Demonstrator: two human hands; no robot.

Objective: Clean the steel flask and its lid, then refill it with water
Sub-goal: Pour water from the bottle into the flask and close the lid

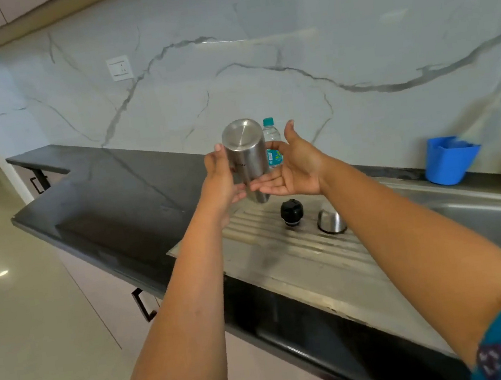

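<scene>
Flask (246, 158) is hanging upside down above the drainboard's (300, 266) far edge, left hand (221, 181) gripping it, right hand (291, 168) spread alongside; probably draining, and next needing upright turning.

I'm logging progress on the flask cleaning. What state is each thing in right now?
steel flask: upside down, base up, held over the draining board, lid off
left hand: grips the flask's side
right hand: open, fingers under the flask
black stopper: off, standing on the draining board
steel cap: off, on the draining board
plastic water bottle: upright, capped
blue tub: upright
</scene>
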